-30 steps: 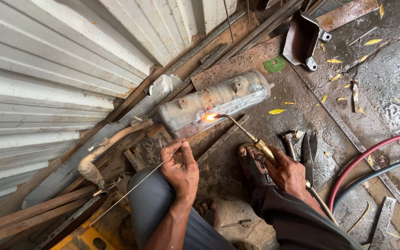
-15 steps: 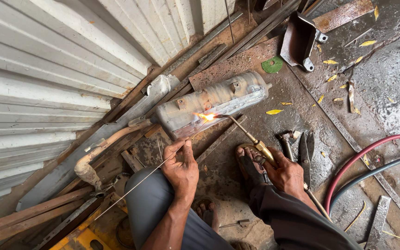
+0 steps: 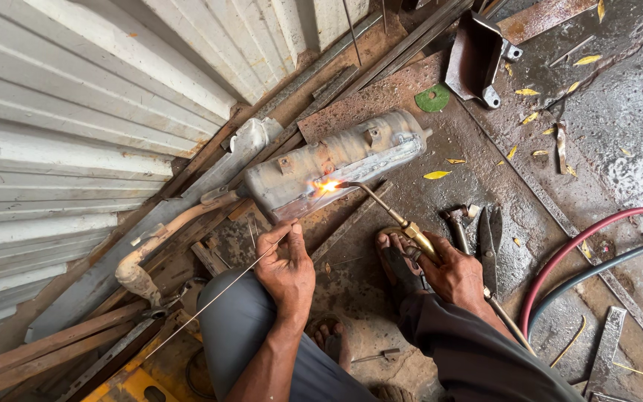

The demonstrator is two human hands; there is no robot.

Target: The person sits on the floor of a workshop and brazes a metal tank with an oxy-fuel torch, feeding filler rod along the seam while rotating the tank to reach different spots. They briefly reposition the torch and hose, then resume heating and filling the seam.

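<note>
1. The person is squatting on the workshop floor (image 3: 485, 186) and playing a flame (image 3: 327, 186) onto the lower edge of a dented grey exhaust muffler (image 3: 336, 160), which is lying on a rusty steel plate (image 3: 381, 97) beside a corrugated shutter (image 3: 76, 112).
2. The right hand (image 3: 452, 272) is wrapping its fingers closed around the brass gas torch (image 3: 400, 223), whose thin bent neck is reaching to the flame.
3. The left hand (image 3: 286, 272) is pinching a thin filler rod (image 3: 210, 301) between thumb and narrowed fingers; the wire is trailing back over the knee, and I cannot tell whether its tip is touching the heated spot.
4. To do this well, in my judgement, the flame should be kept small and moving on such thin sheet, and the rod fed only where the metal is glowing.
5. The muffler is looking scorched and blotchy, rounded, with small welded tabs and a curved rusty pipe (image 3: 158, 238) at its end.
6. A red hose (image 3: 560, 257) and a dark hose (image 3: 597, 272) are curving across the wet, gritty floor, near pliers (image 3: 459, 227), metal snips (image 3: 491, 234), and yellow leaves (image 3: 437, 175).
7. A sandalled foot (image 3: 396, 260) is resting just beside the torch hand.
</note>
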